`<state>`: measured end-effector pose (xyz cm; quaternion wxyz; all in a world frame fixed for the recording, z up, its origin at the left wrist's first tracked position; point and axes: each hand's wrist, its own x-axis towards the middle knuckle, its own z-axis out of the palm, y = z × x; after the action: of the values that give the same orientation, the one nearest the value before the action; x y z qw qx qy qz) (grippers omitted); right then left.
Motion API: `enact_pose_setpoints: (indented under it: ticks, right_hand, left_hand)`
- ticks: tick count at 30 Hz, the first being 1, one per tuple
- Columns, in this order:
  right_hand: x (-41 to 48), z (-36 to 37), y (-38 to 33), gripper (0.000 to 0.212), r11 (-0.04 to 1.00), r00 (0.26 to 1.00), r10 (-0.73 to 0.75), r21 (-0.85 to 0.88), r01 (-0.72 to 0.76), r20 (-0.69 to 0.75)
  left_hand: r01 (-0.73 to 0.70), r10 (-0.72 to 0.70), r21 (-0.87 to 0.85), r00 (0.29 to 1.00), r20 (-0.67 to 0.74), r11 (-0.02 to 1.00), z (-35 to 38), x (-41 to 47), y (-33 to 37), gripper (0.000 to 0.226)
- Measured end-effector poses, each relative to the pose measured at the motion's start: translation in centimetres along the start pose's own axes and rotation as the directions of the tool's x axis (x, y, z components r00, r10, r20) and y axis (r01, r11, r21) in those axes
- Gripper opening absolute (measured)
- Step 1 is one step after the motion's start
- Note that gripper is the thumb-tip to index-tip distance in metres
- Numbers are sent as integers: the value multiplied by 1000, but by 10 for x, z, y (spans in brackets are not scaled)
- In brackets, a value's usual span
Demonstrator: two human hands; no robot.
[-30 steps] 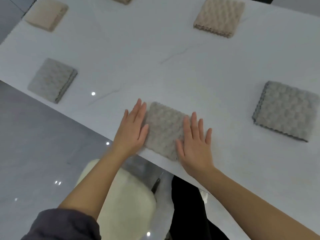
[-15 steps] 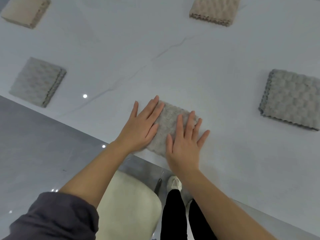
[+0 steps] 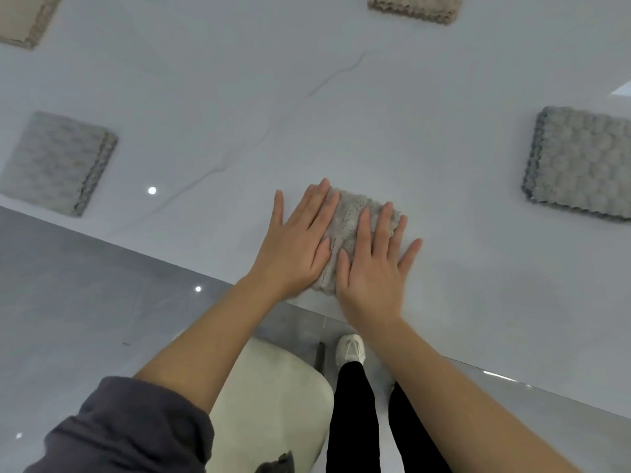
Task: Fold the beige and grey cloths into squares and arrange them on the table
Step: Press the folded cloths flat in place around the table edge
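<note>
A small folded grey-beige cloth [image 3: 348,230] lies near the front edge of the white table [image 3: 239,107]. My left hand [image 3: 297,240] presses flat on its left side, fingers straight. My right hand [image 3: 372,261] presses flat on its right side, fingers spread. Most of the cloth is hidden under the two hands. A folded grey square [image 3: 58,162] lies at the left, another grey square [image 3: 580,162] at the right. Two beige squares sit at the back, one at the left corner [image 3: 24,18] and one at the top [image 3: 413,8].
The table's front edge runs diagonally from the left down to the right. Below it stand a cream chair seat [image 3: 273,404], my black trouser legs [image 3: 355,421] and a white shoe [image 3: 351,349] on the grey floor.
Both hands have slid closer together over the cloth, covering more of it. The view has tilted down, so the back squares now sit at the frame's top edge.
</note>
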<state>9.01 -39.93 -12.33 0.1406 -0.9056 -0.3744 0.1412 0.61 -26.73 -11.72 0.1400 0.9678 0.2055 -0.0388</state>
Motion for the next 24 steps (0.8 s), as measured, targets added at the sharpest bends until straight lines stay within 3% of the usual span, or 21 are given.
enact_pose_setpoints:
  ticks: [5,8,11,15,19,22,24]
  right_hand:
    - [-2,-17,9,65,997,993,-81,27,79,89]
    - [15,-46,43,58,967,968,-229,137,214,104]
    - [51,-66,68,54,914,900,-404,120,388,164]
    - [96,-71,71,54,688,655,-683,-15,725,324]
    - [126,-71,53,55,513,462,-789,20,858,405]
    - [134,-66,39,57,407,343,-832,60,911,435]
    - [136,-60,35,56,367,312,-841,44,929,443]
  left_hand:
    - [-38,37,-39,999,-18,999,-7,-4,-3,65]
    - [-259,255,-37,964,-80,965,-18,-17,-14,66]
    - [-552,554,64,832,-25,831,-27,-28,-25,61]
    - [-831,829,125,553,84,542,-31,-21,-18,53]
    - [-943,939,120,323,116,309,-18,-1,0,47]
    - [-966,952,116,250,176,232,-10,12,3,47]
    - [-974,949,115,216,229,194,-7,18,1,49]
